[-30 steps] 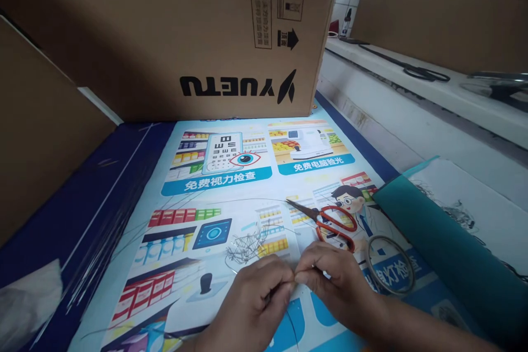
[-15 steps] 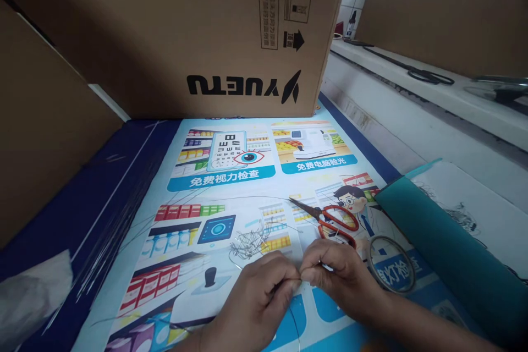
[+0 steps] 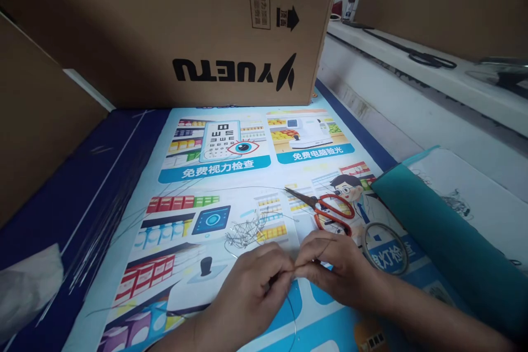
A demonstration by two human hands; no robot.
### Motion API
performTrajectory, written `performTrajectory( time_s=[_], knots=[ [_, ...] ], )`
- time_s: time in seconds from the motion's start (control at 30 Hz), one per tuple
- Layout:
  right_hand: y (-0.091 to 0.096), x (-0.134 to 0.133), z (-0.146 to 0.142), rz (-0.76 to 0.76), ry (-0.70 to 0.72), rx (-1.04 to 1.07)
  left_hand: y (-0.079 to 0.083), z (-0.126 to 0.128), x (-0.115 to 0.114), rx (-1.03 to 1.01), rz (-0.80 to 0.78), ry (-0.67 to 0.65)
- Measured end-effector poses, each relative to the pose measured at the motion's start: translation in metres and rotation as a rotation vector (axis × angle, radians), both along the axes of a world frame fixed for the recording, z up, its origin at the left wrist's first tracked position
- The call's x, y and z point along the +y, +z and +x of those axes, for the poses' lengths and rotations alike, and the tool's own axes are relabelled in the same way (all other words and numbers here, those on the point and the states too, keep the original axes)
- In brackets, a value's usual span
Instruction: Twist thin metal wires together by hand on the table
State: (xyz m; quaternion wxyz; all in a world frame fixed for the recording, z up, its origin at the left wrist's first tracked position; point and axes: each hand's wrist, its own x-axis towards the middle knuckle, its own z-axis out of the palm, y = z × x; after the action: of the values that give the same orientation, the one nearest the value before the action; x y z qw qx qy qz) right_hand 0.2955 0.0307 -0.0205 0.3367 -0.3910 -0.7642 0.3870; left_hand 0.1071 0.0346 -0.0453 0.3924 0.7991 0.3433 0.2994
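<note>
My left hand (image 3: 264, 280) is closed in a pinch, its fingertips meeting those of my right hand (image 3: 332, 264), which pinches too. Between them they hold a thin wire (image 3: 294, 316), one end of which curves down below my left hand. The pinched part is mostly hidden by the fingers. Just beyond my left hand lies a tangle of short wire pieces (image 3: 246, 232). Scissors with orange handles (image 3: 332, 212) rest behind my right hand, their dark blades pointing left. A wire coil (image 3: 406, 257) lies to the right of that hand.
A printed sheet (image 3: 223, 190) covers much of the table. Several long straight wires (image 3: 101, 242) lie at left, near white crumpled material (image 3: 31, 286). A large cardboard box (image 3: 198, 22) stands at the back. A teal-edged box (image 3: 437, 236) holds wire scraps at right.
The camera view has tilted and shifted slightly, so the scene sits higher and more to the left. Both hands keep their fingertip pinch with little visible movement over the sheet.
</note>
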Motion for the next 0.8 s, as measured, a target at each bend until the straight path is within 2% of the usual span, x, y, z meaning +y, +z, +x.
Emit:
performTrajectory(
  time_s=[0.1,0.23,0.43,0.63,0.8],
  knots=[
    [-0.003,-0.003,0.0,0.095,0.022,-0.041,-0.002,0.0,0.0,0.0,-0.001,-0.002],
    [-0.011,-0.005,0.001,0.125,-0.005,-0.071,0.0,-0.001,0.001,0.005,-0.03,-0.001],
    [-0.02,-0.012,0.001,0.135,-0.095,-0.106,0.009,-0.005,0.005,-0.066,-0.1,0.137],
    [-0.028,-0.022,-0.003,0.192,-0.1,-0.229,0.004,-0.008,0.004,-0.145,-0.078,0.246],
    [-0.03,-0.019,-0.009,0.187,-0.079,-0.249,0.0,-0.008,0.006,-0.164,-0.09,0.275]
  ],
)
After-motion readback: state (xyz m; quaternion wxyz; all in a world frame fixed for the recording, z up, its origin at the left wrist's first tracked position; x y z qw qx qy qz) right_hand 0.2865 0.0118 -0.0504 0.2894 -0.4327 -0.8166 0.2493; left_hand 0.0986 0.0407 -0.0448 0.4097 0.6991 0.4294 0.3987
